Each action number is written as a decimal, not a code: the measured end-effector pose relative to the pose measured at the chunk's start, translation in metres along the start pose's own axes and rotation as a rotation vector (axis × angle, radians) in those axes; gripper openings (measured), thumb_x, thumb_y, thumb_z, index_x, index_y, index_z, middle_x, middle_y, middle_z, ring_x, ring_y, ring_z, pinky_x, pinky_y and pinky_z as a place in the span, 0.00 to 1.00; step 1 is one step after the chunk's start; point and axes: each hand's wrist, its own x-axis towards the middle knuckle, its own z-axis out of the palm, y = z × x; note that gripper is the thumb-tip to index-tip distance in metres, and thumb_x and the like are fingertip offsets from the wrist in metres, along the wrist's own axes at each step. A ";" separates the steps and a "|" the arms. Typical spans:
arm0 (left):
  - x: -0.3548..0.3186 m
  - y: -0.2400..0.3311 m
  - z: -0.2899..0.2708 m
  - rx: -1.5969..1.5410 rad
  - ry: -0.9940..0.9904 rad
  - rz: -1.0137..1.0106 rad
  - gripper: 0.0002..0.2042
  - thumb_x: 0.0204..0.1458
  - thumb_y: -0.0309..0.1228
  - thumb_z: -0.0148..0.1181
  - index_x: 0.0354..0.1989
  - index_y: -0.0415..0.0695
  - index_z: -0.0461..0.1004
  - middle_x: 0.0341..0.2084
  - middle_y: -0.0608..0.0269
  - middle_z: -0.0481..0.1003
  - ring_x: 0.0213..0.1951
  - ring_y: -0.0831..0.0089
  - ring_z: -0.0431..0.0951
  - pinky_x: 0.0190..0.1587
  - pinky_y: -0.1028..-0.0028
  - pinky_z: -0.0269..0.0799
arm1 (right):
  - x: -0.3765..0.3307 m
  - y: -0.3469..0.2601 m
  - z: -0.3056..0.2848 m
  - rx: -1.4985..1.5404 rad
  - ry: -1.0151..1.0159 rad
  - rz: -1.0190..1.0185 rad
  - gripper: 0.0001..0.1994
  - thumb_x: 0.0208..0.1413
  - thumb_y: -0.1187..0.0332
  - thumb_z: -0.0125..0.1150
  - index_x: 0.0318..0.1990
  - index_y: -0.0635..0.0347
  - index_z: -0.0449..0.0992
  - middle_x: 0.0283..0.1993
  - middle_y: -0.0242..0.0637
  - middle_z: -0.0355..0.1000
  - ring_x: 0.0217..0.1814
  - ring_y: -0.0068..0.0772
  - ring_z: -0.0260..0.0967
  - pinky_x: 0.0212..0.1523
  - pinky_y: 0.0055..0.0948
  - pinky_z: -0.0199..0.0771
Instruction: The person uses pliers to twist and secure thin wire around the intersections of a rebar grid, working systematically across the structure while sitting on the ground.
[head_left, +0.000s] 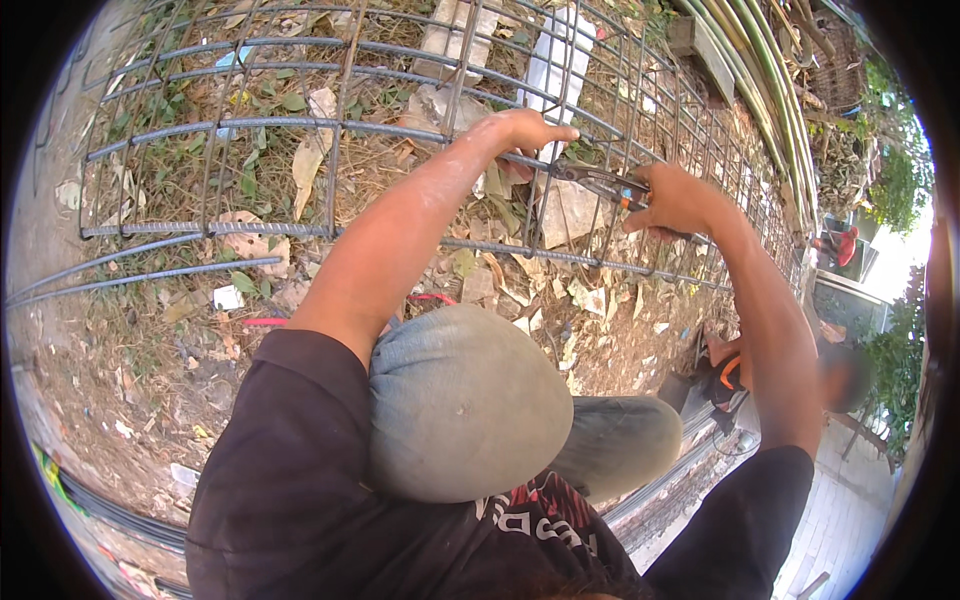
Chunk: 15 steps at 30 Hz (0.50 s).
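A long cage of steel rebar [270, 122], tied with upright square stirrups [345, 85], lies across the ground before me. My left hand [520, 132] is closed round one of its long bars, thumb stretched along to the right and fingers partly hidden below. In my right hand [680, 200] is a pair of pincers [600, 183] with dark and orange handles. Their jaws point left, at a crossing of bar and stirrup just beside my left hand. Whether any tie wire sits in the jaws is too small to tell.
Loose bars [200, 277] stick out at the near left. Bamboo poles [745, 70] lie at the far right, next to a concrete block [700, 55]. Pale slabs [455, 35] sit under the cage amid dry leaves. Another person [735, 375] is low down at the right.
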 end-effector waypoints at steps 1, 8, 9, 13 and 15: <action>0.003 0.000 0.001 -0.035 -0.032 0.008 0.44 0.51 0.69 0.58 0.48 0.28 0.78 0.43 0.43 0.81 0.34 0.60 0.86 0.38 0.61 0.81 | -0.002 0.003 0.002 0.314 -0.211 0.113 0.28 0.44 0.61 0.77 0.48 0.66 0.69 0.35 0.49 0.78 0.37 0.46 0.80 0.34 0.42 0.80; 0.003 -0.005 -0.001 -0.032 -0.022 -0.004 0.44 0.51 0.68 0.58 0.50 0.28 0.77 0.45 0.42 0.80 0.34 0.59 0.86 0.37 0.60 0.81 | -0.024 -0.013 0.023 -0.438 0.435 -0.187 0.26 0.53 0.63 0.71 0.54 0.67 0.69 0.49 0.44 0.75 0.32 0.45 0.77 0.38 0.43 0.79; 0.000 -0.001 -0.001 -0.032 -0.027 -0.004 0.44 0.51 0.68 0.58 0.50 0.28 0.77 0.45 0.42 0.80 0.34 0.59 0.86 0.37 0.60 0.81 | -0.025 -0.008 0.023 -0.544 0.626 -0.285 0.24 0.55 0.61 0.69 0.53 0.67 0.70 0.47 0.44 0.76 0.32 0.46 0.78 0.38 0.44 0.78; -0.011 0.002 -0.004 -0.066 -0.050 -0.040 0.46 0.50 0.68 0.59 0.52 0.27 0.76 0.47 0.39 0.79 0.40 0.57 0.85 0.41 0.59 0.81 | -0.020 -0.017 0.007 -0.195 0.156 0.025 0.18 0.59 0.58 0.64 0.48 0.64 0.76 0.39 0.46 0.79 0.36 0.48 0.79 0.39 0.46 0.78; -0.008 0.001 -0.001 -0.073 -0.033 -0.029 0.46 0.50 0.68 0.58 0.53 0.27 0.75 0.47 0.38 0.79 0.43 0.56 0.84 0.42 0.59 0.81 | -0.014 -0.011 0.002 -0.042 0.030 0.063 0.16 0.60 0.58 0.62 0.44 0.63 0.78 0.34 0.46 0.79 0.36 0.47 0.79 0.39 0.46 0.78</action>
